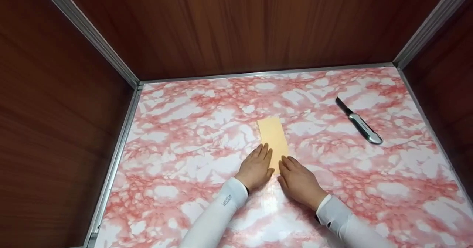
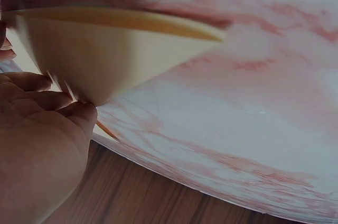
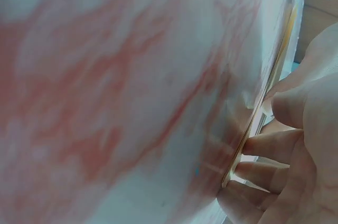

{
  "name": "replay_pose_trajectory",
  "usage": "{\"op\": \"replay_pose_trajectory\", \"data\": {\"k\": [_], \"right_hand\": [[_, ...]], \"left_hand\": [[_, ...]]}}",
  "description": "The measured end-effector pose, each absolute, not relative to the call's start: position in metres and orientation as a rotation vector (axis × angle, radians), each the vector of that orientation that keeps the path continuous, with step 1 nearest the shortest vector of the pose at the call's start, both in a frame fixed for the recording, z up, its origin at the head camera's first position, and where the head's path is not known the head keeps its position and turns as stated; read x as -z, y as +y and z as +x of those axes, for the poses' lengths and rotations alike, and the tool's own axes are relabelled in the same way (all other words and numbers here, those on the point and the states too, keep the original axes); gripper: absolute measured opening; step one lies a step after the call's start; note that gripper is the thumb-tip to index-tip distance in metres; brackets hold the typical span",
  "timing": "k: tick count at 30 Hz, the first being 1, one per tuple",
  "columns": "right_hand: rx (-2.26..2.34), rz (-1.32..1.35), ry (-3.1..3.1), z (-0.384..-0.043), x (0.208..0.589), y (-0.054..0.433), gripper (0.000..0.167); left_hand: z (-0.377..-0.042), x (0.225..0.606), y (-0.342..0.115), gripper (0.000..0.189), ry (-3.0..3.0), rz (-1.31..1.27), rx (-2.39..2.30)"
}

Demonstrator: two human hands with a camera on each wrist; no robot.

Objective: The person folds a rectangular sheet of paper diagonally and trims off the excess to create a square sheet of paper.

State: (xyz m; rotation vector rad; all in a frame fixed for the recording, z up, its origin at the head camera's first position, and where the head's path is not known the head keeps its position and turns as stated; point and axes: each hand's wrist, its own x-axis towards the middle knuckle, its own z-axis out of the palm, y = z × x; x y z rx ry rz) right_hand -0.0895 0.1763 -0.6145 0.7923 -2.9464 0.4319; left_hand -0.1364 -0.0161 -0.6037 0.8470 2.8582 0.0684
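A narrow piece of yellow paper lies lengthwise away from me on the table in the head view. My left hand rests along its left side, fingertips over the paper and thumb at its near end. At the lower right edge, my right hand touches the paper with nearly straight fingers. In the left wrist view the paper looks folded, with a gap between layers along its upper edge. The right wrist view shows the paper edge-on as a thin yellow line against the fingertips.
A knife with a dark blade and a grey-green handle lies on the right of the red-and-white marbled table. Dark wood panels in metal frames stand at the back, left and right.
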Motion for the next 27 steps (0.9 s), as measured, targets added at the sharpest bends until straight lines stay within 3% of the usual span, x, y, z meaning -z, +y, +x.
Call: {"op": "replay_pose_trajectory", "data": {"k": [13,27], "right_hand": [[-0.694,0.790,-2.944,-0.108,0.607,0.200,0.043],[-0.738,0.124,-2.756,-0.184,0.600,0.337,0.050]], "left_hand": [[-0.140,0.605,-0.019,0.066,2.816,0.847,-0.080],[-0.141,0.604,-0.017,0.067,2.796,0.805,-0.121]]}}
